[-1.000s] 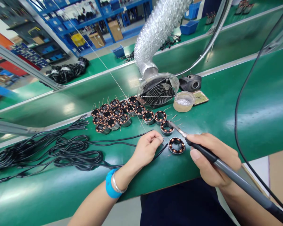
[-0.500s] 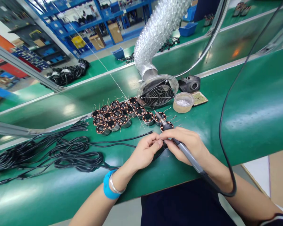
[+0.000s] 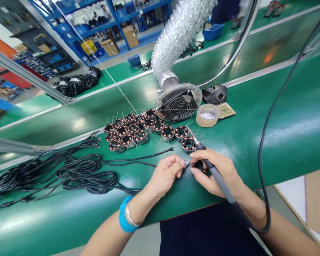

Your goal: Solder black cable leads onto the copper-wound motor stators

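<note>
My left hand (image 3: 166, 174) is closed in a pinch on the end of a black cable (image 3: 138, 163), and thin wires (image 3: 187, 165) show just past the fingertips. My right hand (image 3: 218, 170) holds a soldering iron (image 3: 214, 171) across the palm, its tip pointing up and away. Its thumb and forefinger lie beside a partly hidden stator (image 3: 200, 165) with copper windings. Two hand's widths or less separate the fingertips of both hands. Just beyond them stands another stator (image 3: 188, 144), upright on the green bench (image 3: 282, 142).
Several copper-wound stators (image 3: 128, 140) stand in a cluster to the left. A fume extractor fan (image 3: 178, 106) with a foil duct (image 3: 173, 39) is behind them. Nearby are a round tub (image 3: 207, 119), a sponge tray (image 3: 226, 111) and an iron holder (image 3: 215, 94). Coiled black cables (image 3: 88, 174) lie left.
My right hand has moved slightly right, away from the left, opening a gap where the wire ends show. The soldering iron has shifted right with it.
</note>
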`<move>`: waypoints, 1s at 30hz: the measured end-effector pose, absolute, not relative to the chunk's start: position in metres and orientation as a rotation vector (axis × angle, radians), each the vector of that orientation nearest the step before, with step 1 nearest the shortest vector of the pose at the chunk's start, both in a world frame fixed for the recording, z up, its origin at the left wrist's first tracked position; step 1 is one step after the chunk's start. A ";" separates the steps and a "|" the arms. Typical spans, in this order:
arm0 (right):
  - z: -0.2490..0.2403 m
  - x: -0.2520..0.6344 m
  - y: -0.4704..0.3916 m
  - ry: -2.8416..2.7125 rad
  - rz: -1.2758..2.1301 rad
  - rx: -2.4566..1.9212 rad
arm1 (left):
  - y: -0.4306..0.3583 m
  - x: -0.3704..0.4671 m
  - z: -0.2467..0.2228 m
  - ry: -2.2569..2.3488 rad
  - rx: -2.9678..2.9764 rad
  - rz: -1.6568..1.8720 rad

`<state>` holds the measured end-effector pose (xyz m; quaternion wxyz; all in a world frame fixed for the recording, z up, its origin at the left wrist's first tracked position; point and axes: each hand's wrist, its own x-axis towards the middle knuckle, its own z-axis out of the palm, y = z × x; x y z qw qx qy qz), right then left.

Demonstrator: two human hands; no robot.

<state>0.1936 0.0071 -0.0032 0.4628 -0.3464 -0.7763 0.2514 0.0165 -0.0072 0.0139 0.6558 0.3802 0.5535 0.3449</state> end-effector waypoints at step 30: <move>0.006 0.234 -0.015 -1.612 0.860 -0.998 | -0.026 0.030 0.004 1.428 1.027 0.965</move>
